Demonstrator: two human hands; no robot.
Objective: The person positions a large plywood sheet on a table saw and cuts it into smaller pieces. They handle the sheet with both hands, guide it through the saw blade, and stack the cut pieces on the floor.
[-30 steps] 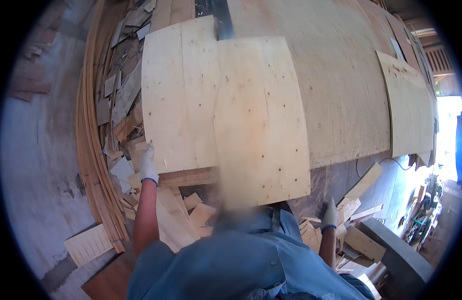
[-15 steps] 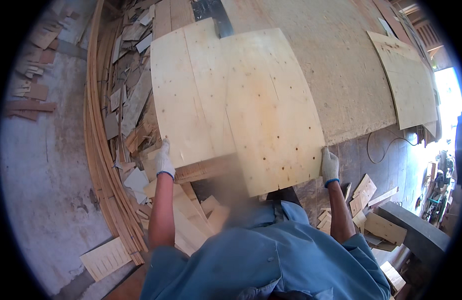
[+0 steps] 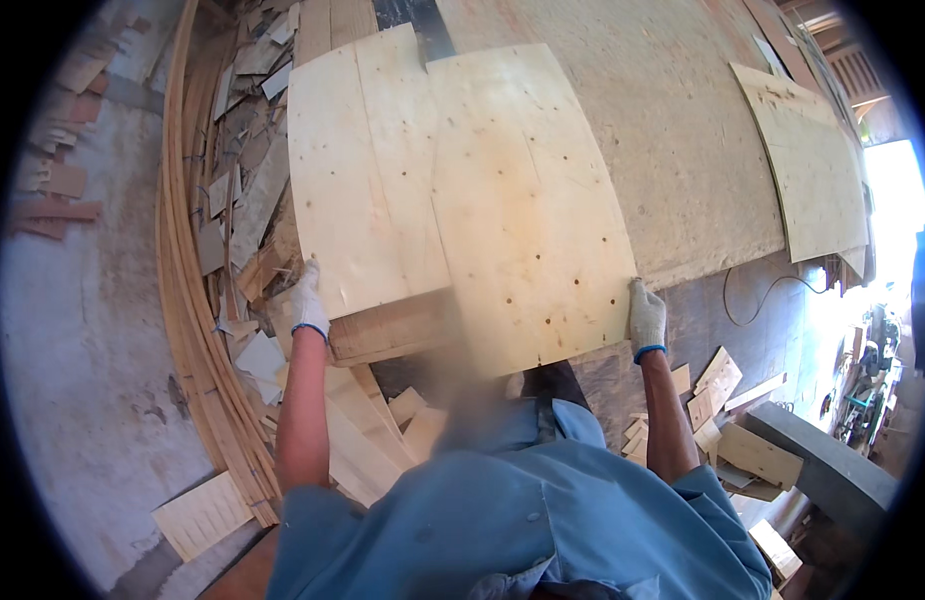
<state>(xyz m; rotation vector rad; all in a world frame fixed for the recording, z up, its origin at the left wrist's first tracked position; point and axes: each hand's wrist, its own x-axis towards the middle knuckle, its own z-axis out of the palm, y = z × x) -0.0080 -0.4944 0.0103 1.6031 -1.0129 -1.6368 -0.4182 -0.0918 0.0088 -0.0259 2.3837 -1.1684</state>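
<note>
Two pale, knotty plywood sheets lie side by side in front of me, their edges meeting or overlapping. The left sheet (image 3: 347, 170) sits farther from me; the right sheet (image 3: 532, 220) reaches closer to my body. My left hand (image 3: 308, 300), in a white knit glove with a blue cuff, is closed on the near left corner of the left sheet. In a matching glove, my right hand (image 3: 646, 318) grips the right sheet's right edge by its near corner. Fingers beneath the sheets are hidden. A blurred patch covers part of the right sheet's near left corner.
A large wooden tabletop (image 3: 682, 190) extends beyond the sheets, with another plywood panel (image 3: 807, 170) at its right. Long wooden strips (image 3: 187, 280) and scrap pieces line the left side. More offcuts (image 3: 752, 455) lie at the lower right beside a grey beam (image 3: 822, 450).
Both sheets and both hands have shifted slightly left and away from me, while the view has also moved a little. Each hand keeps its hold.
</note>
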